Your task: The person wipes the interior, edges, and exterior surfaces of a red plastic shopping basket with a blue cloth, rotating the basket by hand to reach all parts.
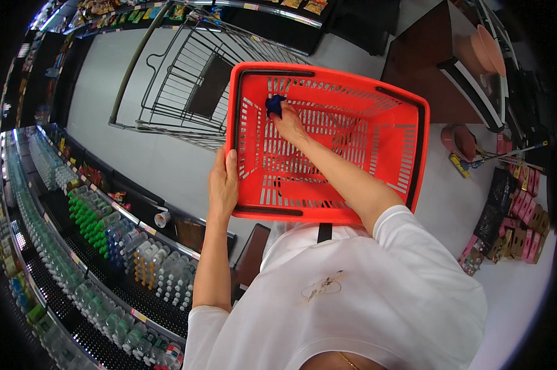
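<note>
A red plastic shopping basket [329,215] with slotted walls and black handles folded along its rim is in front of my body, its open top facing me. My left hand [223,182] grips the basket's left wall near the front corner, thumb over the rim. Inside the basket, my right hand [288,122] holds a bunched dark blue cloth [274,105] against the far left corner. Part of the cloth is hidden by my fingers. Nothing else shows inside the basket.
A wire shopping cart [186,88] stands beyond the basket on the left. Shelves of bottled drinks [88,217] run along my left. At the right are a dark brown counter [426,69], a pink bucket [459,142], mop handles [510,155] and stacked pink boxes [526,208].
</note>
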